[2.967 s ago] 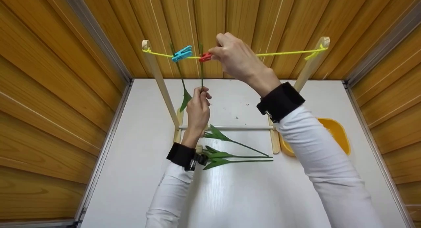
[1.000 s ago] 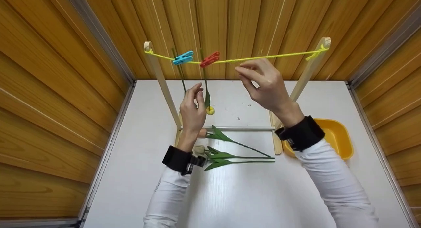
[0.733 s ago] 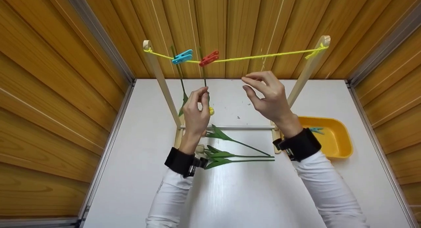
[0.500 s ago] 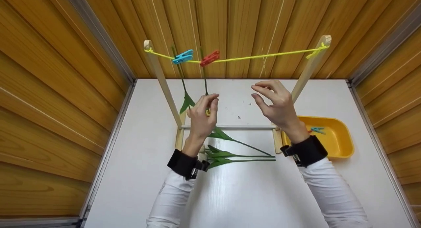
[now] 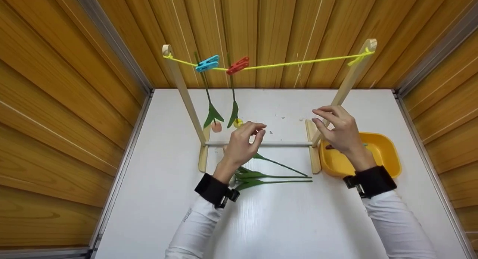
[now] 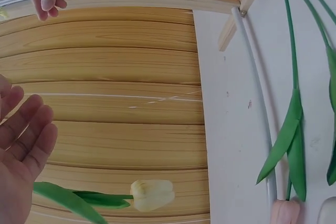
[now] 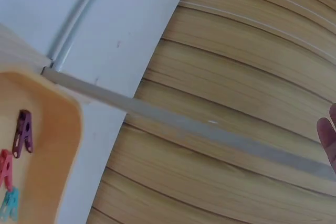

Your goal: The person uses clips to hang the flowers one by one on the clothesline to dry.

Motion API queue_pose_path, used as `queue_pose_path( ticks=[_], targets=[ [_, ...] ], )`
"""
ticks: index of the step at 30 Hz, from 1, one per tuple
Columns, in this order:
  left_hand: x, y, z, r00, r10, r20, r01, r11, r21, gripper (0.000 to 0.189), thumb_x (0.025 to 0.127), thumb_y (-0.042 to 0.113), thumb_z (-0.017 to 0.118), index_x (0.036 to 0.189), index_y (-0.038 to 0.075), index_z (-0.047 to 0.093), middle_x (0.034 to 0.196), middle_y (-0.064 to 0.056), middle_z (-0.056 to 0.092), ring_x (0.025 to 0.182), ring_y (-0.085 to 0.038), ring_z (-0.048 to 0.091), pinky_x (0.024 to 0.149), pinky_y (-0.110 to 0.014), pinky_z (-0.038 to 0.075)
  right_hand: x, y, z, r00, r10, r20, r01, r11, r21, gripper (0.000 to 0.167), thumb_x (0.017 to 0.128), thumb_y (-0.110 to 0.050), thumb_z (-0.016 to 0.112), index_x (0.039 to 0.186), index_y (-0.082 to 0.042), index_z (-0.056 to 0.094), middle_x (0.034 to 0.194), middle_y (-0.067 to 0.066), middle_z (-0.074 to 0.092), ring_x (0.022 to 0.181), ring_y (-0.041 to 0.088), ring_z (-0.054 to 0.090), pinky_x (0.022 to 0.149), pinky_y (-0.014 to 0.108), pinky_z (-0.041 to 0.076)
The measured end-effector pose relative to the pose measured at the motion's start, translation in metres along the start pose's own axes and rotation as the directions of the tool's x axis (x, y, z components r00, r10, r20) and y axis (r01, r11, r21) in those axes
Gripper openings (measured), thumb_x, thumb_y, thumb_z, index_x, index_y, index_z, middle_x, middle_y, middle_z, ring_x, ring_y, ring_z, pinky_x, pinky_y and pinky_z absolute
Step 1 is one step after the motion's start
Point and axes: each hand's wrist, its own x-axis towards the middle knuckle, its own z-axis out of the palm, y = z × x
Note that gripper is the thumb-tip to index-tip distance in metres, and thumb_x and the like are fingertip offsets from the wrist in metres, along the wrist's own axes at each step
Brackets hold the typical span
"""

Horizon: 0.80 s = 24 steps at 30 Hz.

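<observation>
Right hand (image 5: 339, 131): moved rightward, near right-side tray (image 5: 388, 156); fingertips apart.
Left hand (image 5: 242, 145): frame centre, near tulips (image 5: 255, 174); fingertips apart.

Pale glare and soft shadows mark the bright table (image 5: 283, 221)

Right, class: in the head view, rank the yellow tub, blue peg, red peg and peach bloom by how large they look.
1. Yellow tub, partly hidden
2. Blue peg and red peg: too alike to rank
3. Peach bloom
</observation>
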Motion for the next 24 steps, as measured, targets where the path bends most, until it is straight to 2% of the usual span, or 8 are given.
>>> queue_pose_path(
  ticks=[2, 6, 11, 16, 21, 24],
  targets=[
    [-0.004, -0.001, 0.003, 0.999, 0.0, 0.035, -0.001, 1.0, 0.014, 0.019, 0.101, 0.017, 0.057, 0.109, 0.007, 0.07, 0.094, -0.004, 0.071, 0.085, -0.014, 0.067, 0.076, -0.025, 0.055, -0.009, 0.007, -0.004, 1.0, 0.026, 0.01, -0.026, 0.999, -0.019, 0.029, 0.076, 0.006, 0.079, 0.104, 0.0, 0.075, 0.096, 0.018, 0.069, 0.085, 0.032, 0.061, 0.078, 0.02, 0.042],
    [-0.01, -0.004, 0.009, 0.997, -0.004, 0.08, 0.001, 0.999, 0.037, 0.018, 0.101, 0.019, 0.056, 0.108, 0.009, 0.07, 0.094, -0.003, 0.071, 0.087, -0.014, 0.067, 0.076, -0.025, 0.054, -0.027, 0.022, -0.015, 0.994, 0.084, 0.068, -0.079, 0.994, -0.08, 0.031, 0.077, 0.001, 0.08, 0.108, -0.002, 0.075, 0.098, 0.017, 0.069, 0.09, 0.031, 0.063, 0.085, 0.01, 0.04],
    [-0.017, -0.007, 0.014, 0.994, -0.009, 0.105, 0.002, 0.998, 0.062, 0.018, 0.101, 0.02, 0.057, 0.107, 0.009, 0.069, 0.093, -0.003, 0.071, 0.085, -0.015, 0.067, 0.074, -0.026, 0.055, -0.052, 0.041, -0.028, 0.973, 0.186, 0.135, -0.168, 0.976, -0.139, 0.033, 0.079, -0.002, 0.081, 0.112, -0.002, 0.074, 0.101, 0.018, 0.068, 0.092, 0.032, 0.062, 0.086, 0.003, 0.035],
    [-0.024, -0.009, 0.017, 0.992, -0.017, 0.125, 0.006, 0.996, 0.089, 0.018, 0.101, 0.021, 0.057, 0.107, 0.009, 0.07, 0.092, -0.003, 0.07, 0.083, -0.016, 0.067, 0.073, -0.027, 0.055, -0.076, 0.061, -0.037, 0.951, 0.261, 0.163, -0.229, 0.954, -0.193, 0.032, 0.078, -0.002, 0.081, 0.109, 0.0, 0.073, 0.103, 0.019, 0.066, 0.095, 0.035, 0.06, 0.085, 0.013, 0.038],
    [-0.031, -0.01, 0.022, 0.987, -0.043, 0.158, 0.027, 0.994, 0.103, 0.018, 0.101, 0.023, 0.057, 0.108, 0.012, 0.07, 0.094, -0.002, 0.07, 0.086, -0.016, 0.068, 0.075, -0.027, 0.055, -0.099, 0.081, -0.042, 0.937, 0.292, 0.19, -0.244, 0.94, -0.238, 0.032, 0.078, -0.002, 0.081, 0.108, 0.004, 0.072, 0.103, 0.023, 0.066, 0.094, 0.04, 0.061, 0.08, 0.033, 0.044],
    [-0.035, -0.01, 0.025, 0.981, -0.05, 0.187, 0.032, 0.995, 0.099, 0.02, 0.101, 0.024, 0.056, 0.109, 0.012, 0.069, 0.096, -0.003, 0.069, 0.086, -0.018, 0.068, 0.075, -0.029, 0.055, -0.113, 0.09, -0.045, 0.906, 0.346, 0.243, -0.28, 0.922, -0.268, 0.034, 0.08, -0.004, 0.079, 0.112, 0.005, 0.071, 0.107, 0.025, 0.064, 0.096, 0.043, 0.06, 0.079, 0.047, 0.048]
  ],
)
